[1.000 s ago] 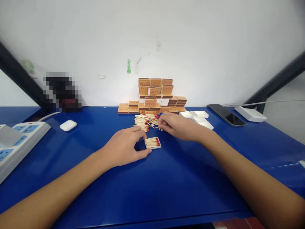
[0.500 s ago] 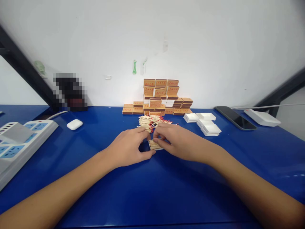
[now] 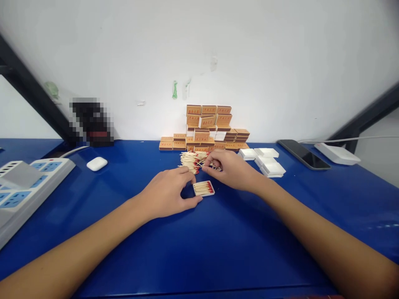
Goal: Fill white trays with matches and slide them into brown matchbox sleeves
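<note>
A small white matchbox tray (image 3: 204, 193) lies on the blue table, filled with a row of red-headed matches (image 3: 203, 187). My left hand (image 3: 170, 193) steadies its left end between thumb and forefinger. Just beyond the tray, a loose heap of matches (image 3: 189, 160) is spread out. Over the right side of this heap, my right hand (image 3: 229, 168) has thumb and forefinger pinched together on matches; how many is hidden by the fingers.
Stacked matchboxes (image 3: 208, 121) stand against the wall behind the heap. White trays (image 3: 269, 166) sit to the right, then a phone (image 3: 304, 153) and a white device (image 3: 336, 153) with a cable. At left are a white earbud case (image 3: 97, 163) and a power strip (image 3: 46, 176).
My right hand has moved away from the tray, up to the match heap, uncovering the matches' red heads in the tray. My left hand has stayed at the tray's end.
</note>
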A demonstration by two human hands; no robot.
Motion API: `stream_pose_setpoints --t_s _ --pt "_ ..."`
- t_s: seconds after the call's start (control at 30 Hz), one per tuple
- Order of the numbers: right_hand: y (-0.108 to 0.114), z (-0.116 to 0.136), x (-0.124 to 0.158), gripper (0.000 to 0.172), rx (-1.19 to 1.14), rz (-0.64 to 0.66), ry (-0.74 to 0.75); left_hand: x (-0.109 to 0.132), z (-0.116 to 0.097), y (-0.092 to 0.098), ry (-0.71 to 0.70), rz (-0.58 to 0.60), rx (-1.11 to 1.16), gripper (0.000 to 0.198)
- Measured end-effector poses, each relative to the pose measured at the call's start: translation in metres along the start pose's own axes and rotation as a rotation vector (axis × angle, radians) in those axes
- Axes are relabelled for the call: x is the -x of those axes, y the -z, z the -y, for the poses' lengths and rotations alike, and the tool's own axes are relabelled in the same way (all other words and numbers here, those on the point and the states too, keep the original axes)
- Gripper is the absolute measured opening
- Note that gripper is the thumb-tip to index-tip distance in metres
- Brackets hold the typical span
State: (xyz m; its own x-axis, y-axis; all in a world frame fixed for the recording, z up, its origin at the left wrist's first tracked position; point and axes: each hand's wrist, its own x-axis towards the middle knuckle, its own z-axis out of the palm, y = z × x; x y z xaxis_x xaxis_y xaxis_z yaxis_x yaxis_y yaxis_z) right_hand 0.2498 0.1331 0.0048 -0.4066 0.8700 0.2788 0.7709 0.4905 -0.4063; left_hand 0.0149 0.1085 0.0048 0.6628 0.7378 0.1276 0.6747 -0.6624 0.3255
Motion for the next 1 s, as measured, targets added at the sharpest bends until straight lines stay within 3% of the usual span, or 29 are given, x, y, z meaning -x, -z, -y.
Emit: stream_pose_setpoints --t_s 0.23,0.43,0.57,0.63,1.0 --pt "-0.019 -0.011 -0.006 0.006 0.043 0.017 -0.006 0.0 0.001 -0.001 -0.013 -0.003 -0.008 0.028" --pt "0.009 0.003 0.0 0.009 0.011 0.039 0.048 0.0 0.0 0.0 -0.019 -0.003 -0.008 0.029" --pt "0.027 0.017 0.01 0.006 -0.074 0.294 0.131 0.0 0.0 0.001 -0.036 -0.004 -0.008 0.029" --pt "0.027 0.021 0.013 0.005 -0.095 0.364 0.149 0.0 0.0 0.0 -0.045 -0.008 -0.005 0.028" --pt "0.025 0.019 0.014 0.007 -0.109 0.4 0.104 0.001 0.001 0.0 -0.051 -0.015 -0.019 0.028"
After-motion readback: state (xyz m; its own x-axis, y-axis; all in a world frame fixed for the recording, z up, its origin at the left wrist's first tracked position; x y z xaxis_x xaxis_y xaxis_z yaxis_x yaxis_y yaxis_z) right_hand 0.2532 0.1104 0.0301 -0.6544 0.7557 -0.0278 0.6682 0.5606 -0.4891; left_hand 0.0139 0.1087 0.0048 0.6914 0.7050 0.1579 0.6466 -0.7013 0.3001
